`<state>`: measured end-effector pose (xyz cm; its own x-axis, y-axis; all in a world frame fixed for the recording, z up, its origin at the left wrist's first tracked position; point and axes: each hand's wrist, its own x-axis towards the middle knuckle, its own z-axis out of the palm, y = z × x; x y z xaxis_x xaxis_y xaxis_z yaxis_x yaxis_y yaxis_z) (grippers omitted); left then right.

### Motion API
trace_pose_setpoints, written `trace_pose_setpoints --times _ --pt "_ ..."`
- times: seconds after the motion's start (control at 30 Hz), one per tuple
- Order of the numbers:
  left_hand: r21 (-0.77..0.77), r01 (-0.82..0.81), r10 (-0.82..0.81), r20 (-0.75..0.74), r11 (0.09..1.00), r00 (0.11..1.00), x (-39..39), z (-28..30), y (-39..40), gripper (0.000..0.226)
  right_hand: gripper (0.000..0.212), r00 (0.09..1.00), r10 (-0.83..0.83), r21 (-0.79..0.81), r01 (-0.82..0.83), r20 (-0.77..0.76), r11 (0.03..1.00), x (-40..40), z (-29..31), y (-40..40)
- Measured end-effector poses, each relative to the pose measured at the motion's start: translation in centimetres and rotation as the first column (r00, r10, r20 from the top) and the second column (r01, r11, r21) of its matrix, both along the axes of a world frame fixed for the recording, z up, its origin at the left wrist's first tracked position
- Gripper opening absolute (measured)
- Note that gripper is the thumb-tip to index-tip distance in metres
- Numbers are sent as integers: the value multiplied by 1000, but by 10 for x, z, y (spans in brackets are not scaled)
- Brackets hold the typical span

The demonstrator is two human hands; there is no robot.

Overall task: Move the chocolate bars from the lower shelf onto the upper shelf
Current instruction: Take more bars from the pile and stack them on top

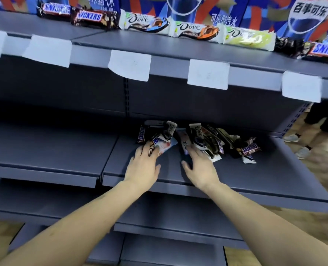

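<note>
Head view: I judge the task partly done. Wrapped Snickers and Dove chocolate bars point(195, 32) line the grey upper shelf point(159, 48); a loose pile point(201, 139) remains on the grey lower shelf point(255, 175). Left hand point(143, 164) and right hand point(199, 164) rest flat-fingered on its bars, gripping nothing.

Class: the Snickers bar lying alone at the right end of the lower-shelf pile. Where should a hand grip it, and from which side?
Grip the Snickers bar across its narrow middle, coming from the front and above. It lies flat, apart from the heap, with its long sides exposed.
</note>
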<state>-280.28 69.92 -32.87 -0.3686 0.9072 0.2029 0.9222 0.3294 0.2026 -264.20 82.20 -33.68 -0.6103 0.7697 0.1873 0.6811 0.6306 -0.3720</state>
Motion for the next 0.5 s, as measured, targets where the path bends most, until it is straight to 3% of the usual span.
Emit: trace_pose_setpoints --times 0.13,0.3,0.5 --pt "53 -48 49 -3 997 999 -6 -8 12 46 55 998 -61 50 60 20 997 -12 -13 17" --pt "110 -63 60 31 992 998 2 -11 11 30 29 975 -106 147 135 -193 980 -3 -12 10" --pt "81 -67 61 84 994 995 -1 -4 0 26 35 960 -108 -30 104 -257 994 2 -12 5"
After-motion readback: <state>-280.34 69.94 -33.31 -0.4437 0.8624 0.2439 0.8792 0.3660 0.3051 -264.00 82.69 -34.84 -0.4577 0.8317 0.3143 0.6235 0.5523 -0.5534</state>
